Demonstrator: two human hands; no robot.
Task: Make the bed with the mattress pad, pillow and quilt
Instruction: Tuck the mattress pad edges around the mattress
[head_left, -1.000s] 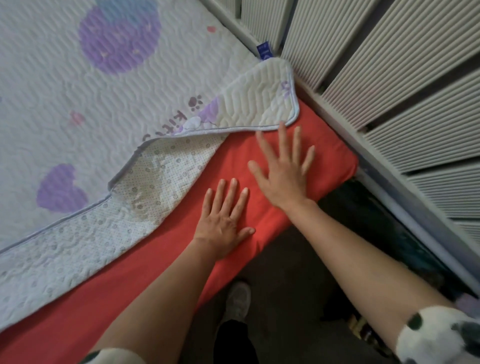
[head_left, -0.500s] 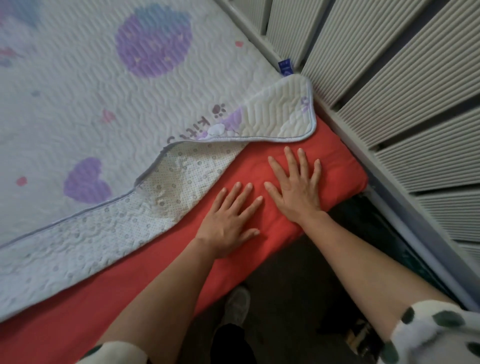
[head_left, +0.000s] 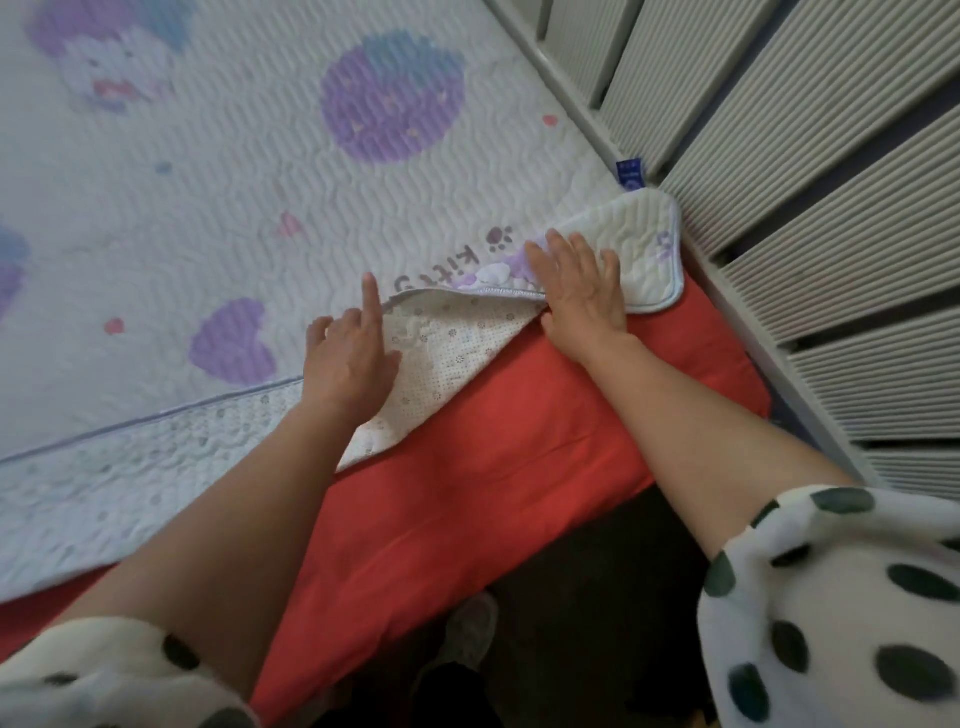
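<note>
Hands on the folded mattress pad (head_left: 218, 171)
Left hand (head_left: 350, 353), index extended, at 9 o'clock of the flat, spread right hand (head_left: 584, 296); neither grasps.

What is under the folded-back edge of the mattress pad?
Under the mattress pad, where its dotted underside is turned up, a red sheet shows. Whatever lies under that sheet is covered.

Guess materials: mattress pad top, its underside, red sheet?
Mattress pad top: quilted matte fabric, wavy stitch lines, printed hearts. Folded-back underside: likely non-slip backing, judging by the fine dot pattern. Red sheet: smooth matte woven cloth, probably cotton; soft creases.
</note>
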